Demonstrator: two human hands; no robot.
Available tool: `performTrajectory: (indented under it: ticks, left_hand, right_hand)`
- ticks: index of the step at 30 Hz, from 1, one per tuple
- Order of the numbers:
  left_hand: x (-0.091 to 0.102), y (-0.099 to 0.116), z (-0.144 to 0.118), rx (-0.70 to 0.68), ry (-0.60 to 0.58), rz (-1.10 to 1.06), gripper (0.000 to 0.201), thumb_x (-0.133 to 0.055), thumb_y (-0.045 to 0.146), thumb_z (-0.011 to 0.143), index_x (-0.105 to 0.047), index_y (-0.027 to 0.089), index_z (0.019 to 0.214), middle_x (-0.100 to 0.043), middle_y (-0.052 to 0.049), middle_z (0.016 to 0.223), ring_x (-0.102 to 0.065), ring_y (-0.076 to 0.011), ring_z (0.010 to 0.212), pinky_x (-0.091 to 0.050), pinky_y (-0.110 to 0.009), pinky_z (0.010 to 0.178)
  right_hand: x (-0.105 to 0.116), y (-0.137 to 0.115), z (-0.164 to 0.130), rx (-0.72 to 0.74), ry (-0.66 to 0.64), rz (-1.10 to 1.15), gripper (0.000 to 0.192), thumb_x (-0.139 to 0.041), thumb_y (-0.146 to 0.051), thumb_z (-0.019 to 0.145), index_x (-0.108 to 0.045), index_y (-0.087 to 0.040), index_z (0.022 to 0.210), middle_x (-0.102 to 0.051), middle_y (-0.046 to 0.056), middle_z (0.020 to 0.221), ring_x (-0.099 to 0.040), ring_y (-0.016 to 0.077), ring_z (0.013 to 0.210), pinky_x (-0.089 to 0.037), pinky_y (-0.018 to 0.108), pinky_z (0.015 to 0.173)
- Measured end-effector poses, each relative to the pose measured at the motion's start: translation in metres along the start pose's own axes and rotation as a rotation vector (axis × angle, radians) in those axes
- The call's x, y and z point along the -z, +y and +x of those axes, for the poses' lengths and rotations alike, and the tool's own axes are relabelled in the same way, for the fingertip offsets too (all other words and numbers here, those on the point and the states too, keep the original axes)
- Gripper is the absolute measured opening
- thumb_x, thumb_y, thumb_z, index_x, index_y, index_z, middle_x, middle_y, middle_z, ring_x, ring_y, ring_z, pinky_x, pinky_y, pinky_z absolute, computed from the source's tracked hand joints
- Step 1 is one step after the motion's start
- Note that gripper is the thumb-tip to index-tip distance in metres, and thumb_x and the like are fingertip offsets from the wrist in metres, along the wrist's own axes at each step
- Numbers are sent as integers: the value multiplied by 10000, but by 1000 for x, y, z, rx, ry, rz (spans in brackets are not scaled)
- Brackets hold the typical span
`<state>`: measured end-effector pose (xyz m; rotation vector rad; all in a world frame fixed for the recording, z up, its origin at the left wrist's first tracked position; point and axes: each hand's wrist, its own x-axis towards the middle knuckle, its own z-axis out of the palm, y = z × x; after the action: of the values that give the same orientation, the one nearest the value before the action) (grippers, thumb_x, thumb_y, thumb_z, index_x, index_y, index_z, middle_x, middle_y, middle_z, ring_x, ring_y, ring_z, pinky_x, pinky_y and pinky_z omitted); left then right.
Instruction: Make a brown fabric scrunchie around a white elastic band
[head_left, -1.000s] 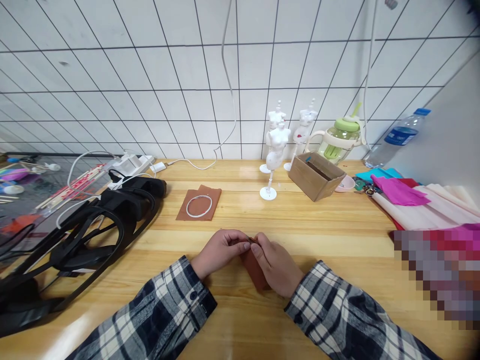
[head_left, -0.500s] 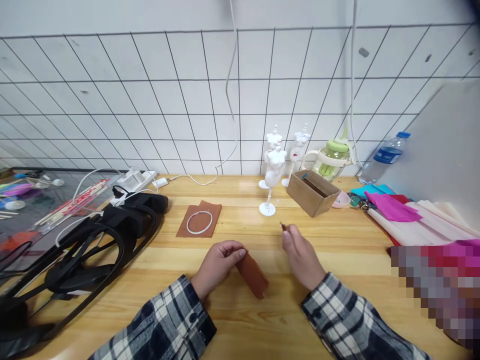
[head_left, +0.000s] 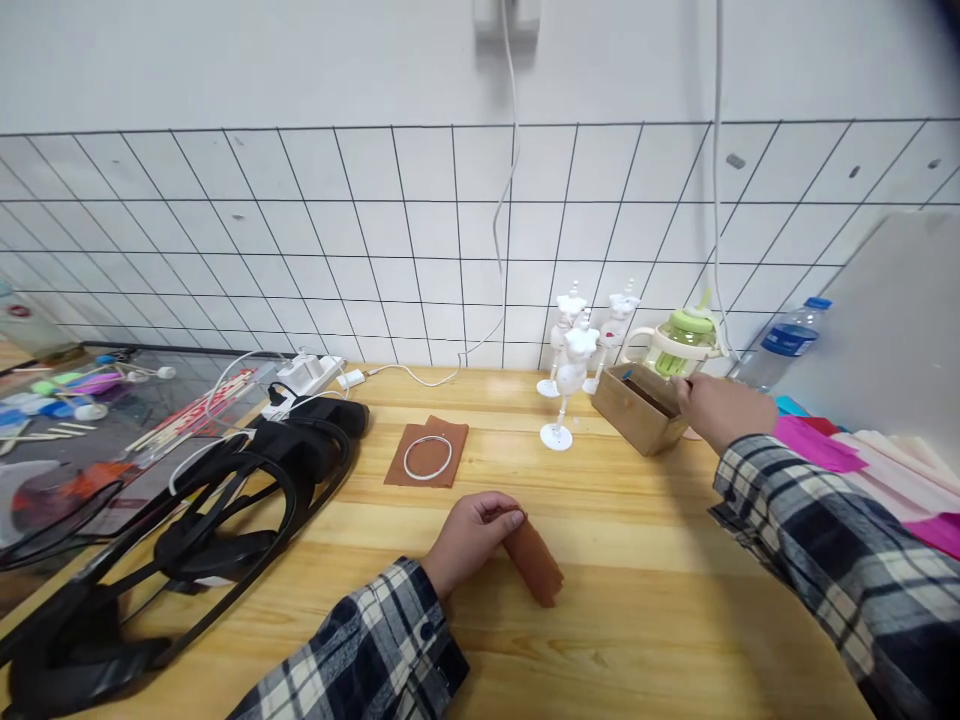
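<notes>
My left hand pinches the upper end of a brown piece of fabric between thumb and fingers, and the strip slants down to the right. My right hand reaches far right to a small cardboard box, its fingertips at the box's right rim. Those fingers are closed, and whatever they may hold is hidden. Left of the box stands a white mini dress form on a round base, with two more behind it. Another brown fabric piece lies flat, with a white ring on top.
A black headset-like device with straps covers the left side, beside a power strip. Behind the box stand a green-lidded cup and, farther right, a water bottle. Pink fabrics lie under my right forearm.
My right hand has moved from the middle of the table right and away to the box. The small dark thing in its fingers no longer shows. My left hand keeps the fabric; the view has shifted.
</notes>
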<state>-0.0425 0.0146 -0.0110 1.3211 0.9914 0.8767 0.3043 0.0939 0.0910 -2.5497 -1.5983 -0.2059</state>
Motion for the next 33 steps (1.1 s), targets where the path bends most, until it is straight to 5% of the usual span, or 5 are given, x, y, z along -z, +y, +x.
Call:
performTrajectory:
  ticks: [6,17,23,30,33]
  left_hand:
    - [-2,-2,3,2,143,-103,267,-734,388,692,-683,142,780,-673,-35,782,-592,-161,760,-460,-262,722]
    - [-2,-4,5,34,318,-349,345,-790,396,645,-653,135,825,-657,-11,793,-591,-130,747,-478,-223,689]
    - [-2,-10,8,58,322,-330,360,-774,432,659,-668,147,851,-683,-22,816,-622,-161,765,-499,-271,711]
    - [2,11,-5,-365,373,461,578,-699,430,749,-551,229,1271,-487,-116,1385,-368,-288,1335,-245,-461,1123]
    - [0,23,-14,-474,79,811,847,-796,464,615,-465,268,1369,-321,-113,1513,-150,-361,1420,-63,-553,1145]
  right_hand:
    - [-10,-15,-27,-14,140,220,577,-415,-663,841,-644,-144,948,-668,162,851,-613,284,805,-414,359,659]
    - [-69,-102,-174,380,-666,1341,484,-634,-510,769,-623,-148,1090,-659,95,1052,-597,222,947,-456,335,816]
    - [-85,-93,-165,207,-611,1287,237,-654,-371,718,-581,-156,784,-597,-2,700,-543,156,659,-430,283,638]
    - [-68,-83,-161,464,-387,922,175,-593,-307,756,-511,-199,646,-540,-27,614,-474,140,601,-338,258,580]
    - [-56,-85,-171,673,-378,808,140,-587,-258,765,-531,-201,650,-563,-28,637,-479,133,611,-307,249,577]
